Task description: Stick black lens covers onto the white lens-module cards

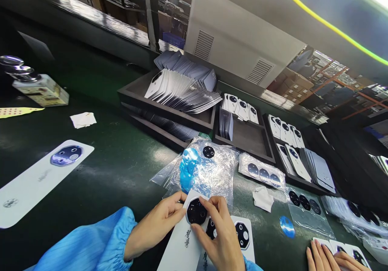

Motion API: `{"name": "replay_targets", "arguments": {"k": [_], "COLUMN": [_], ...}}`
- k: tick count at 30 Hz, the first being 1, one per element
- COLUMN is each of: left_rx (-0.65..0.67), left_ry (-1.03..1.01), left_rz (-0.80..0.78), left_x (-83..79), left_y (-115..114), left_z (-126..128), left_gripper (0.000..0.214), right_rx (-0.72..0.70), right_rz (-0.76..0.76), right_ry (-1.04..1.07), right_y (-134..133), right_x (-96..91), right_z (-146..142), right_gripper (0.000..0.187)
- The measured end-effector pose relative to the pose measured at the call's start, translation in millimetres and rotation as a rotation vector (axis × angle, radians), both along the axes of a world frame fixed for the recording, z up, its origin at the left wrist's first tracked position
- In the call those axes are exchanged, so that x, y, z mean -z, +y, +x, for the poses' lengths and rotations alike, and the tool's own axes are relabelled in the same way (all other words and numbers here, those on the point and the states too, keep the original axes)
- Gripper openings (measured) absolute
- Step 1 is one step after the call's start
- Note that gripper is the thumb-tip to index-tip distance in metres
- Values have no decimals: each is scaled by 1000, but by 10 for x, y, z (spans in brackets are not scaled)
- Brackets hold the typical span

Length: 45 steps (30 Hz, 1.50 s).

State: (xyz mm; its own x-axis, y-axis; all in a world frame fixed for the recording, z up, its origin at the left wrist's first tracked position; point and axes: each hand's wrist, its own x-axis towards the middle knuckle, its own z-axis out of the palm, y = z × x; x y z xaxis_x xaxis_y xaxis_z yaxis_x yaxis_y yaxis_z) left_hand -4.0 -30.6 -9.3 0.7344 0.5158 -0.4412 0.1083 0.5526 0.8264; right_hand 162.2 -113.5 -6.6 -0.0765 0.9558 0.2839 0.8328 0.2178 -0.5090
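Note:
A white phone back cover with dark lettering stands tilted in front of me. My left hand grips its upper left edge between thumb and fingers. My right hand has thumb and fingers on the rim of the round black camera lens cover that sits at the top of that phone cover. More white phone back covers with black camera areas lie beneath and to the right, partly hidden by my right hand. Just beyond is a clear plastic bag with blue film discs and a loose black lens cover on it.
Black trays of stacked phone covers stand at the back. Packed lens covers and a white cloth lie to the right. A co-worker's hands rest on covers at lower right. A large phone cover lies left, near a bottle.

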Motion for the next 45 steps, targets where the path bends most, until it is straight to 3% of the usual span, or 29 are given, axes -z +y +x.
{"name": "replay_targets", "arguments": {"k": [3,9,14,22,33,42,45], "left_rx": [26,8,-57,-127,-102,-140,-161], "left_ry": [9,142,223,189,238,227,204], "left_rz": [39,327,325,336,308,354,357], "left_x": [3,28,69,125,77,74,61], "left_y": [-16,-80,-157,-177,-110,-106,-93], "left_z": [-16,-35,-5,-11,-6,-8,-10], "left_gripper": [48,33,33,34,34,37,38], "right_rx": [5,13,18,75,57,123,139], "right_rz": [7,13,-14,156,124,211,251], "right_ry": [-33,-86,-98,-76,-83,-81,9], "right_y": [1,1,-4,63,-46,-145,-152], "right_x": [-16,11,54,54,99,198,187], "right_z": [-9,-47,-79,-226,-205,-336,-324], "right_gripper": [42,46,54,32,43,48,44]}}
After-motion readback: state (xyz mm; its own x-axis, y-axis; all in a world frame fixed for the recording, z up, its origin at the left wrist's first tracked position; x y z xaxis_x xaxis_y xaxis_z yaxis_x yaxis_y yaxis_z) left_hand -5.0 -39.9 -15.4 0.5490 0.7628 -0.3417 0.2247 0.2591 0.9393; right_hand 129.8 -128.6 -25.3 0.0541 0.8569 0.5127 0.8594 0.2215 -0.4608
